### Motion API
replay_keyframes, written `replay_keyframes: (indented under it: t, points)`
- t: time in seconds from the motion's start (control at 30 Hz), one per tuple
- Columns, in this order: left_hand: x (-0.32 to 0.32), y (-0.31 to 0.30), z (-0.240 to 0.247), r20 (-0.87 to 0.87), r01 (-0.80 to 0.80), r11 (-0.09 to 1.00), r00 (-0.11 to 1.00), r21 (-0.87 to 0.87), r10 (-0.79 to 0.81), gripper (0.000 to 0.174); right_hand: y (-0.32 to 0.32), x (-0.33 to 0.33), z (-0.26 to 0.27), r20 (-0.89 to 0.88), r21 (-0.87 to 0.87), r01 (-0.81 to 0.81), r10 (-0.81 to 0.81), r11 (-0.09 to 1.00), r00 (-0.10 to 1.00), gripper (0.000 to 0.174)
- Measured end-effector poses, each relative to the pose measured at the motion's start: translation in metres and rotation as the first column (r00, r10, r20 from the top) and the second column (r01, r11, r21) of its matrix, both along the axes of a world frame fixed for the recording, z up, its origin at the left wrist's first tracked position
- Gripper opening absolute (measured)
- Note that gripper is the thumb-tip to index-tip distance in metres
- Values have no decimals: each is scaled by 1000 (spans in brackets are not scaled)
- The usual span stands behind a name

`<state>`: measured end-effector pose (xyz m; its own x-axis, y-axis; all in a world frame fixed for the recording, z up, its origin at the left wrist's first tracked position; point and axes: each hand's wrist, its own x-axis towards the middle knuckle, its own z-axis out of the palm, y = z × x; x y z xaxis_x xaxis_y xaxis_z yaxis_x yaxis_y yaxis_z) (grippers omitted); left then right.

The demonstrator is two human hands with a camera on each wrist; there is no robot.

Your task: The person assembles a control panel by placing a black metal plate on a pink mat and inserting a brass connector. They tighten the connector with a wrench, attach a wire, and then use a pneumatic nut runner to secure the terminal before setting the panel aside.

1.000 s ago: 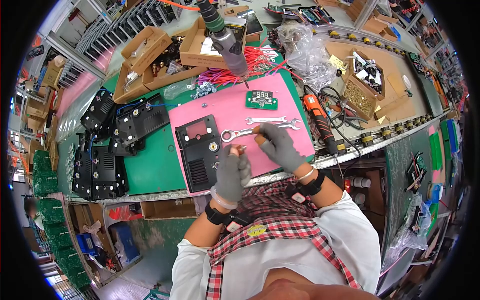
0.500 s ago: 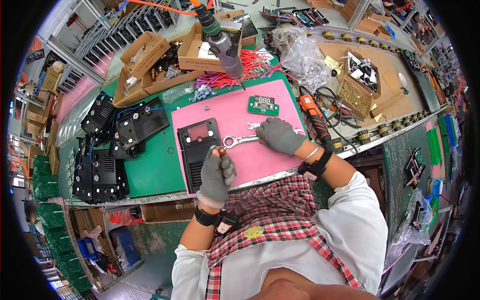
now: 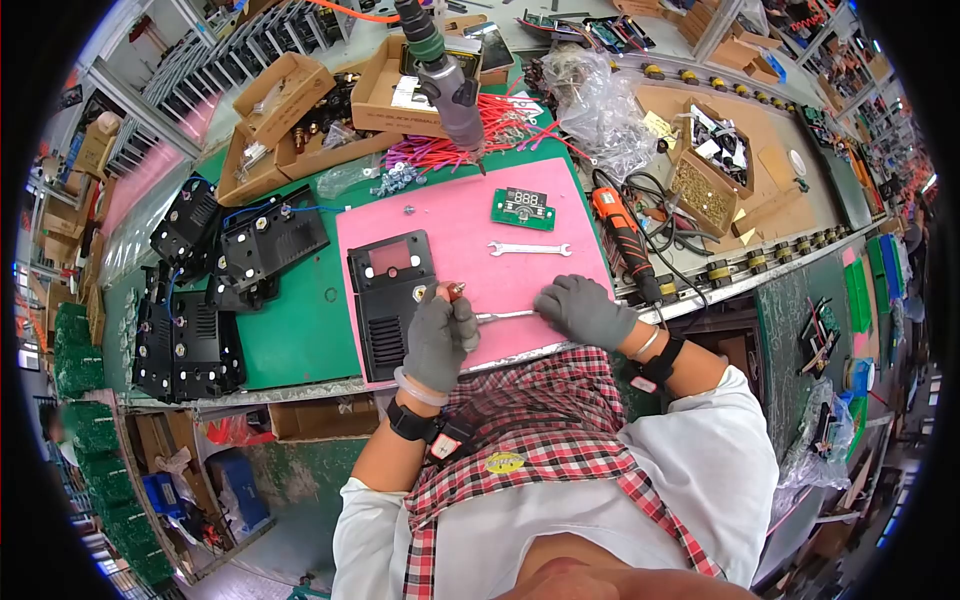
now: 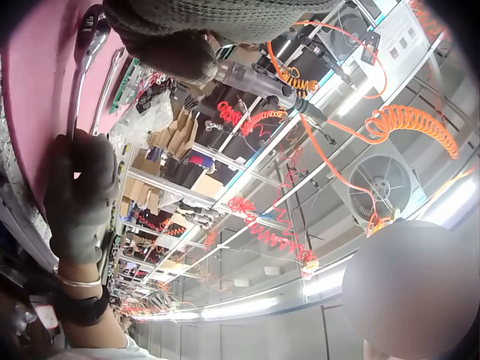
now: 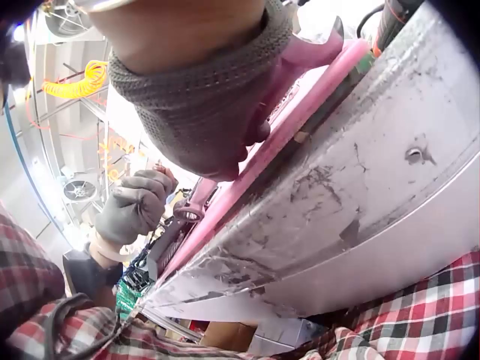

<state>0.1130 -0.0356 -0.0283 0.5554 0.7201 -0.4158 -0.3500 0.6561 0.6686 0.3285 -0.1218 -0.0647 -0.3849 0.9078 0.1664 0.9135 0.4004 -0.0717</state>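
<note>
My gloved left hand (image 3: 437,340) pinches a small reddish-brown metal fitting (image 3: 456,290) over the lower right part of a black plastic panel (image 3: 385,320). Near the front edge of the pink mat (image 3: 465,215), my gloved right hand (image 3: 585,312) grips a ratchet combination wrench (image 3: 507,316). The ring end (image 5: 189,214) of this wrench shows in the right wrist view, beyond the fingers and low over the mat. A second, open-ended wrench (image 3: 528,249) lies farther back, below a green circuit board (image 3: 523,208) with a digit display. A brass-coloured nut sits on the panel.
A power screwdriver (image 3: 450,95) hangs over the mat's back edge. Loose screws (image 3: 398,180), red wires (image 3: 500,125) and cardboard boxes (image 3: 400,105) lie behind. Finished-looking black panels (image 3: 190,345) stack at left; an orange-black tool (image 3: 625,240) rests at right.
My right hand has taken hold of the ratchet wrench and drawn it toward the mat's front edge. My left hand has shifted slightly, still holding the fitting.
</note>
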Motion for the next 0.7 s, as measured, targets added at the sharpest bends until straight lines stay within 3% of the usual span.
replay_keyframes:
  t: [0.17,0.2,0.3,0.43,0.47,0.5,0.6,0.7]
  points:
    - [1,-2,-2,17,36,999,999,-34,-36,19,-5,3,4,-39,111,63,-59,992,998,15]
    - [1,-1,-5,34,51,998,998,-38,-50,19,-5,5,-3,-16,68,77,-76,995,997,11]
    - [3,0,-11,68,113,993,991,-20,-111,19,-5,5,2,-225,24,4,2,1000,974,14]
    - [17,-9,-8,-24,155,983,988,95,-154,20,18,-9,19,-473,-263,263,-362,928,804,25]
    - [21,-11,-16,-200,223,898,967,379,-155,21,26,-18,31,-497,-310,295,-419,904,760,25]
    - [25,-14,-16,-176,193,920,974,340,-139,22,33,-25,39,-518,-356,321,-471,878,714,25]
    - [33,-17,-13,-146,120,954,986,275,-81,24,39,-44,16,-627,-135,359,-361,923,691,25]
    - [36,-18,-7,-254,87,947,967,309,-6,24,42,-57,38,-573,-356,410,-543,840,614,24]
